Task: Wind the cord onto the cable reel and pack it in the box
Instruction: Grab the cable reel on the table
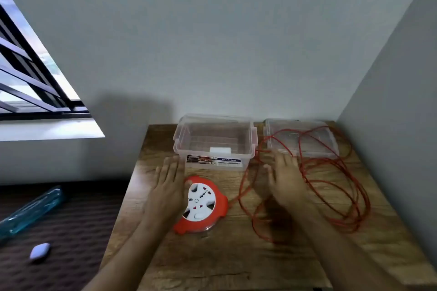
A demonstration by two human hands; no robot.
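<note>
From the head camera, you are only getting started: the red cord [331, 186] is lying in loose loops on the wooden table [236, 262], none of it wound, some of it draping over the clear lid [305, 139]. The cable reel [201, 205] is sitting flat before the open, empty box [214, 139]. Your left hand [169, 186], fingers straight and together, is resting just beside the reel; your right hand [287, 182], blurred, is hovering flat over the loops, gripping nothing. Winding and packing are both remaining.

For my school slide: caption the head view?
Open hands hover by reel, loose orange cord, open box.
</note>
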